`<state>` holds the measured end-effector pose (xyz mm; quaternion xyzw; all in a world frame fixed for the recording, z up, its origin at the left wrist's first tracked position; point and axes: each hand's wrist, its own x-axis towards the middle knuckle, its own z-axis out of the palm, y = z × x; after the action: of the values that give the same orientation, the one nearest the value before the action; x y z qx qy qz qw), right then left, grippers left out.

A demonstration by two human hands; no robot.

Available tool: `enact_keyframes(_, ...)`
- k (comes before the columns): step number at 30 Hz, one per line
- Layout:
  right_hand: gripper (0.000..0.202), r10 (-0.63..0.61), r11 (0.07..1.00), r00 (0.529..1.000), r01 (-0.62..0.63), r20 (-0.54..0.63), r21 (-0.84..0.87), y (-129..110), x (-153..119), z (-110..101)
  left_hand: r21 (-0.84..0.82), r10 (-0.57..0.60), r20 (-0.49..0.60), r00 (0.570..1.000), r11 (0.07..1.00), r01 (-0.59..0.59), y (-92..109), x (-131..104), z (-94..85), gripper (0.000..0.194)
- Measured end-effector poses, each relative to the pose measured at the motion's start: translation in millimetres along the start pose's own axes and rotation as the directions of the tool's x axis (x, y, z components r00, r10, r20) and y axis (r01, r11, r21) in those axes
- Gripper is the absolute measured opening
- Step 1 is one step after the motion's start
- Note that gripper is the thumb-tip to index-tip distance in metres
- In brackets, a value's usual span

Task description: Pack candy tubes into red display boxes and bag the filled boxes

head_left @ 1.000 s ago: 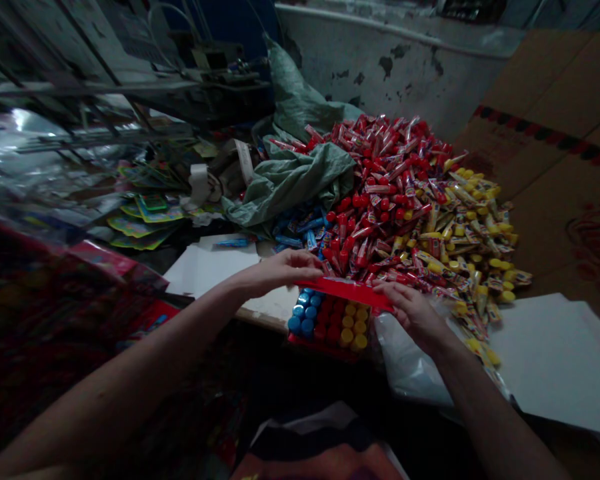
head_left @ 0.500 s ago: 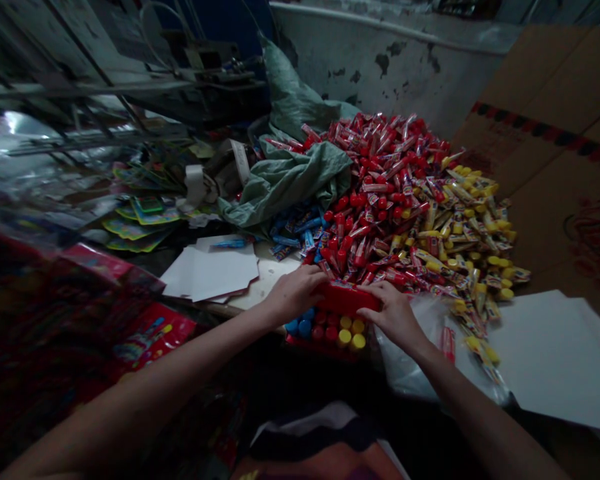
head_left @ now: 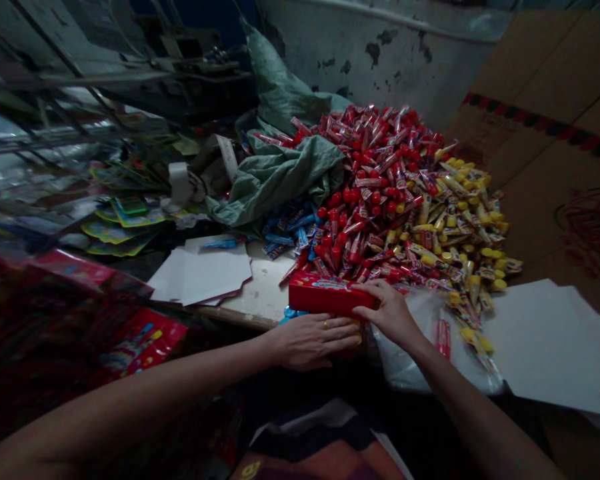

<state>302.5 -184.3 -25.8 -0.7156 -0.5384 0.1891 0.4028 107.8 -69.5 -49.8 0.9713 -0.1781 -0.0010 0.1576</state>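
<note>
A red printed box (head_left: pixel 325 295) lies at the table's front edge, its upper part tilted up. My right hand (head_left: pixel 387 312) grips the right end of it between thumb and fingers. Below it my left hand (head_left: pixel 313 341) lies flat with fingers stretched to the right, over the capped tubes in the box. Blue caps (head_left: pixel 291 313) show at the left of that hand; the rest are mostly covered. Behind the box rises a heap of wrapped red tubes (head_left: pixel 375 180), with yellow ones (head_left: pixel 465 227) on its right and blue ones (head_left: pixel 297 227) on its left.
White cards (head_left: pixel 205 272) lie left of the box, and larger white sheets (head_left: pixel 550 340) at the right. A clear plastic bag (head_left: pixel 410 347) sits beside my right hand. Green cloth (head_left: pixel 280 177) lies by the heap. Red printed packages (head_left: pixel 130 340) stand at the left; a cardboard carton (head_left: pixel 545 147) stands behind.
My left hand has let go of the red box's upper left part and moved down over the caps, its fingers now stretched out. My right hand stays on the box's right end.
</note>
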Motion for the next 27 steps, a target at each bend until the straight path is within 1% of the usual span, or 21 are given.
enact_keyframes(4, 0.039, -0.001, 1.0, 1.0, 0.001, 0.017, 0.022, 2, -6, 0, -0.048, 0.063, 0.015, 0.998, 0.997, -0.062, -2, -1, 9.3, 0.08)
enact_keyframes(9, 0.04, -0.015, 0.999, 1.0, 0.014, 0.024, 0.03, 10, -16, 7, -0.012, 0.026, 0.008, 1.0, 1.0, -0.026, 9, -12, 20.4, 0.08)
enact_keyframes(13, 0.041, -0.039, 0.999, 0.999, 0.039, -0.008, 0.016, 13, -23, 13, -0.01, 0.022, 0.019, 1.0, 1.0, -0.021, 14, -14, 18.2, 0.075)
enact_keyframes(17, 0.041, -0.035, 0.999, 0.999, 0.035, -0.026, -0.024, 12, -29, 20, -0.022, 0.028, 0.022, 0.999, 0.999, -0.028, 15, -15, 17.0, 0.068)
enact_keyframes(20, 0.044, -0.064, 0.995, 0.998, 0.065, 0.021, -0.074, 14, -35, 27, -0.015, 0.034, 0.008, 0.999, 0.999, -0.034, 13, -15, 22.2, 0.066)
enact_keyframes(23, 0.042, -0.089, 0.982, 0.988, 0.108, 0.128, -0.152, 17, -40, 31, -0.011, 0.037, -0.016, 0.999, 0.999, -0.038, 12, -13, 23.9, 0.066)
enact_keyframes(25, 0.036, -0.09, 0.966, 0.98, 0.13, 0.179, -0.225, 17, -41, 30, -0.014, 0.032, -0.035, 0.999, 0.999, -0.033, 9, -13, 18.1, 0.065)
enact_keyframes(27, 0.03, -0.097, 0.942, 0.979, 0.149, 0.181, -0.3, 16, -40, 27, -0.008, -0.033, -0.065, 0.997, 0.999, 0.032, 4, -19, 7.3, 0.067)
